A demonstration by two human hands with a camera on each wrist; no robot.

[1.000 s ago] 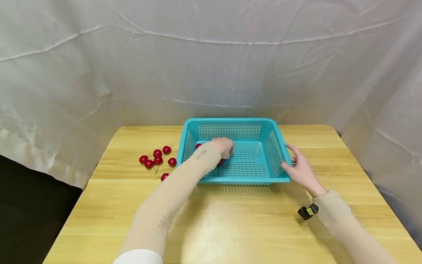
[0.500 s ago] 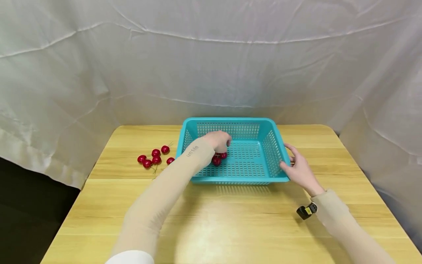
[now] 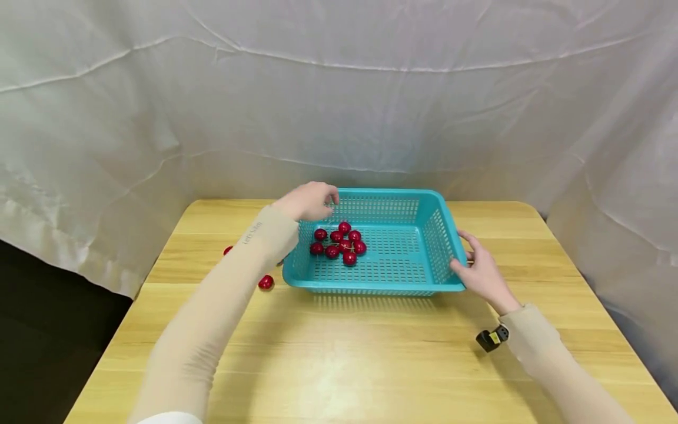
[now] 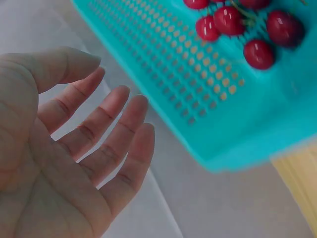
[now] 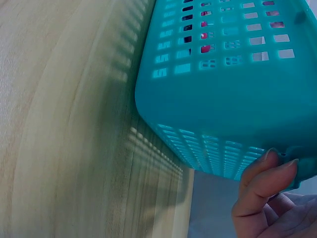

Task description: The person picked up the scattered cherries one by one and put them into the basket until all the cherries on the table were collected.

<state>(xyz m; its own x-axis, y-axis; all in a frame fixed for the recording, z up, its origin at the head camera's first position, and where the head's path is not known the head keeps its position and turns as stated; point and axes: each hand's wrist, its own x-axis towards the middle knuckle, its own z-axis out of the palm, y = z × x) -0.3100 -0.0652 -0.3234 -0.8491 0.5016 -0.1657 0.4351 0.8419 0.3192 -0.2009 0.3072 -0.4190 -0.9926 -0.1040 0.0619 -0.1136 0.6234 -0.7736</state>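
My left hand (image 3: 309,201) hovers over the far left corner of a turquoise plastic basket (image 3: 392,288). Its fingers are loosely bent and hold nothing, as the left wrist view shows the bare palm (image 4: 44,183). Inside the basket, toward its left half, several red cherries (image 3: 345,246) with stems lie in a cluster. My right hand (image 3: 483,274) grips the basket's right rim, with thumb and fingers around the edge; the right wrist view shows the fingers (image 5: 262,188) at that rim. More cherries lie on the table left of the basket, one (image 3: 266,282) in plain sight, others mostly hidden behind my left sleeve.
The basket stands on a wooden table (image 3: 371,353) near its back edge. A pale cloth (image 3: 339,118) hangs behind and along the sides. A small black device (image 3: 492,338) is strapped at my right wrist.
My left hand has risen out of the basket and moved left and back, letting go of what it carried; the cherry cluster now shows fully. The right hand has kept its grip on the rim.
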